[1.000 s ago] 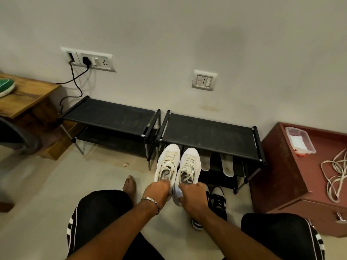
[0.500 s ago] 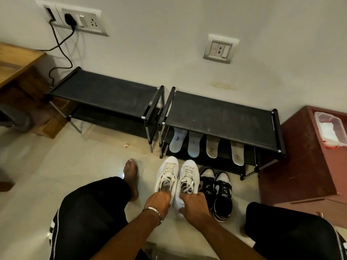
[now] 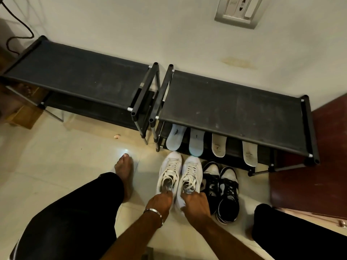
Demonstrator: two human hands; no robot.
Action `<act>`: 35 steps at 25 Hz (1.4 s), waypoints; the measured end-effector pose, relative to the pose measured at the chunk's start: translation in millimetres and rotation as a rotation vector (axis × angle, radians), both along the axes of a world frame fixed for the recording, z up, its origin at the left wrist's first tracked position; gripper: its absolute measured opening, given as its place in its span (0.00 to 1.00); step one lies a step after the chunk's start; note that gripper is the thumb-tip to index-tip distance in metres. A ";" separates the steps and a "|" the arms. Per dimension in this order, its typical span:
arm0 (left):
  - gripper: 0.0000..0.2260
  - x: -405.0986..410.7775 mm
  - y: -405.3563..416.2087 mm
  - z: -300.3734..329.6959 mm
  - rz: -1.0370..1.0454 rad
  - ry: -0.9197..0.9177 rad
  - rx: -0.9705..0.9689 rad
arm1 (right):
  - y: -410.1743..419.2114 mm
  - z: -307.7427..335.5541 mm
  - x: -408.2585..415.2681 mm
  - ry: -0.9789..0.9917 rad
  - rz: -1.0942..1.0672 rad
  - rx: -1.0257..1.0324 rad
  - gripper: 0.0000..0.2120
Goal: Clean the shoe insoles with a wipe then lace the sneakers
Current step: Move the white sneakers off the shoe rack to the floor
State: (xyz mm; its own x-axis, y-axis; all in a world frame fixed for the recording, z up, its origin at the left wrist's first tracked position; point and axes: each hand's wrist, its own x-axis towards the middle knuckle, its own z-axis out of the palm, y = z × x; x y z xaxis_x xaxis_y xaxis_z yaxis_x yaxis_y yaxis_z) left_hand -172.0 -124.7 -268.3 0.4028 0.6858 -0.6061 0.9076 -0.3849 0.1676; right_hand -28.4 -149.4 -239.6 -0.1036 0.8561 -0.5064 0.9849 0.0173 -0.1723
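Dark printed marks appear on the light-blue insole (image 3: pixel 175 136) and cream insole (image 3: pixel 218 145). None is legible.

2 blk racks (image 3: pixel 78 81) (image 3: pixel 231 111) by wall; wall socket (image 3: pixel 237 11); maroon cabinet (image 3: pixel 309 171) rt

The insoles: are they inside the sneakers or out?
Out. Four insoles lean side by side on the lower shelf of the right shoe rack, behind the white sneakers.

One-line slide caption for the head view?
Left hand and right hand grip the white sneakers beside black-and-white sneakers, four insoles on the rack.
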 end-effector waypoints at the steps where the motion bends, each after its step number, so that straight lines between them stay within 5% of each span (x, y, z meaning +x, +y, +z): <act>1: 0.19 0.1 4.2 -2.8 -0.010 -0.001 0.012 | 3.1 -5.2 0.4 0.015 -0.023 -0.002 0.16; 13: 0.26 -2.3 23.7 -58.4 0.029 -0.011 -0.049 | 19.4 -80.3 -5.2 0.126 -0.187 -0.114 0.19; 19: 0.26 -6.5 19.8 -84.9 0.080 -0.003 -0.277 | 14.6 -110.1 -9.8 0.133 -0.141 -0.265 0.16; 29: 0.30 -2.8 16.4 -116.8 0.058 0.055 -0.452 | 13.5 -143.4 -10.0 0.254 -0.162 -0.387 0.25; 35: 0.23 -1.6 23.2 -106.1 0.148 -0.013 -0.429 | 4.0 -129.6 -7.4 0.303 -0.109 -0.363 0.25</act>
State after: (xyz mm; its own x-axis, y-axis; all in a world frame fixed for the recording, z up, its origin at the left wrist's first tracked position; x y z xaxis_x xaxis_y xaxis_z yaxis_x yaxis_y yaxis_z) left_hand -173.6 -101.5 -374.4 0.3284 0.4248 -0.8436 0.9445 -0.1444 0.2949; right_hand -35.9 -145.4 -369.2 -0.2117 0.6440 -0.7352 0.8824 -0.1976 -0.4271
